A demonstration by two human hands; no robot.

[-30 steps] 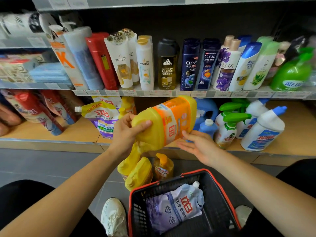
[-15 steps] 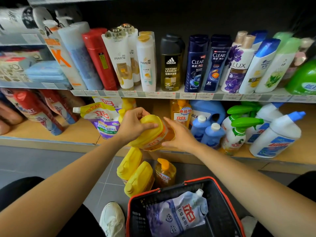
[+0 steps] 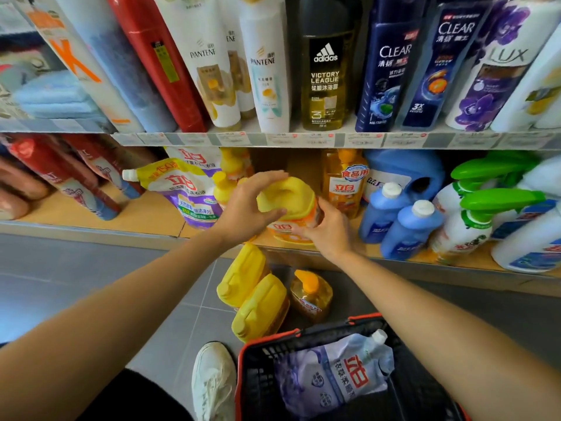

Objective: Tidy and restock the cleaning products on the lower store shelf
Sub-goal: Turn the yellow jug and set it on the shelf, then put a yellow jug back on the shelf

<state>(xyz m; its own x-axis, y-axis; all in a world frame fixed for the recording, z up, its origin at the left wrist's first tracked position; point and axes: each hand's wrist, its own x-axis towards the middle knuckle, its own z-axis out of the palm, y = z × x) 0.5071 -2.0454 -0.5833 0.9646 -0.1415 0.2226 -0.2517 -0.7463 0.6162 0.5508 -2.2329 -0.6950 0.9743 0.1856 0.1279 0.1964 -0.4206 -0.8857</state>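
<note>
A yellow jug [image 3: 288, 205] of detergent with an orange label is shown upright at the front edge of the lower shelf [image 3: 151, 214], held between both hands. The left hand [image 3: 246, 205] is curled over the jug's moulded top, with the fingers on the far side and the thumb on the near side. The right hand [image 3: 328, 229] is wrapped against the jug's right flank, with the thumb laid along the label. This two-handed grip is judged to be for seating the jug squarely, label forward, in a gap in the row.

Just left of the yellow jug, a purple-and-yellow pouch [image 3: 185, 189] is leaned. Just behind the jug to the right, an amber bottle [image 3: 346, 183] is stood. Further right, blue bottles [image 3: 397, 226] and green-trigger sprays [image 3: 473, 220] are crowded together.

Below the jug, on the floor, two spare jugs [image 3: 252, 293] and an amber pump bottle [image 3: 311, 296] are stood, presumably waiting to be shelved. Nearer the viewer than the jug, a red-rimmed basket [image 3: 273, 335] is seen, with a pale refill pouch [image 3: 337, 375] lying in it. Whether the jug's base rests fully on the shelf cannot be told.
</note>
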